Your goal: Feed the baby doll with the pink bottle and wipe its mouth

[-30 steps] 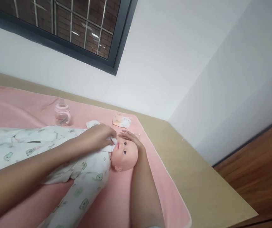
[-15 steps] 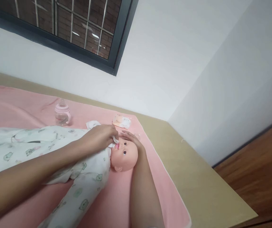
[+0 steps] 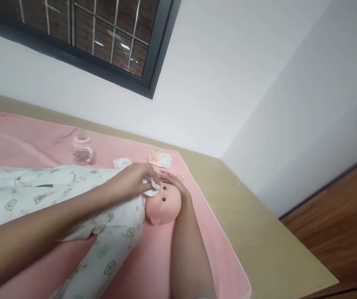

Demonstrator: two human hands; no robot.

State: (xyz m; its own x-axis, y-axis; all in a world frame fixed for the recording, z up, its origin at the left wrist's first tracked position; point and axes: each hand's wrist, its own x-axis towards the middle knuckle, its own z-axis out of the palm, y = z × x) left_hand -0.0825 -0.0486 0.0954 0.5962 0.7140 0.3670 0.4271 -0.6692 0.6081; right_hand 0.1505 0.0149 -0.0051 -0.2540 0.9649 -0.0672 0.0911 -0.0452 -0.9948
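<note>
A baby doll (image 3: pixel 166 209) lies on its back, its head to the right, dressed in a white printed outfit (image 3: pixel 116 220). Pinched in the fingers of my left hand (image 3: pixel 139 178) is a white wipe (image 3: pixel 152 189), which covers the doll's mouth and reaches its nose. My right hand (image 3: pixel 174 180) curves around the top and far side of the doll's head, fingers stretched out and holding nothing. Its forearm comes up from the bottom edge. Part of the doll's body is hidden behind my left forearm.
A pink blanket (image 3: pixel 153 261) covers much of the wooden surface (image 3: pixel 259 232). Beyond the doll stand a pink-topped baby bottle (image 3: pixel 81 149) and a small white-and-orange packet (image 3: pixel 160 158). A small clear item (image 3: pixel 181 178) sits by my right wrist. White walls and a barred window rise behind.
My left hand has shifted slightly right with the wipe, from beside the doll's mouth onto the mouth and nose. More of the wipe shows. My right hand is nearly still.
</note>
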